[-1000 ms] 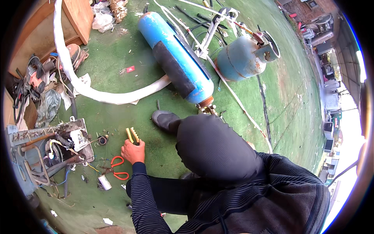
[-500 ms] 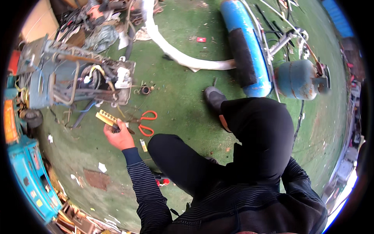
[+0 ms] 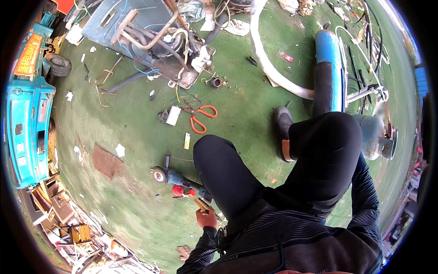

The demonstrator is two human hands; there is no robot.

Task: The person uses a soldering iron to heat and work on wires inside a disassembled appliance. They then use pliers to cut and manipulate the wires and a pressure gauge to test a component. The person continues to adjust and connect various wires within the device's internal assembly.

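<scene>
My left hand [image 3: 207, 219] is down beside my left thigh, its fingers closed on a flat yellowish pack [image 3: 201, 204]. Just ahead of it lie a red, bunched thing [image 3: 179, 191] and an angle grinder [image 3: 175, 177], whose round disc faces left. Scissors with orange handles [image 3: 199, 119] lie open on the floor beyond my left knee. Close by are a small white box [image 3: 173, 115], a dark lump [image 3: 163, 115] and a yellow-and-white lighter [image 3: 187, 141]. My right sleeve [image 3: 365, 192] runs down past my right knee, and that hand is hidden.
A grey metal frame with tubes and wires [image 3: 155, 41] lies ahead on the left. A blue gas cylinder [image 3: 335, 57], a white hose [image 3: 273, 68] and a smaller tank [image 3: 372, 134] are ahead right. A turquoise vehicle [image 3: 29, 128] stands far left, above heaped scrap [image 3: 77, 228].
My left hand has drawn back from beside the scissors to my left thigh, still holding the yellowish pack. My view has swung left, showing the grinder. The white box now shows beside the scissors.
</scene>
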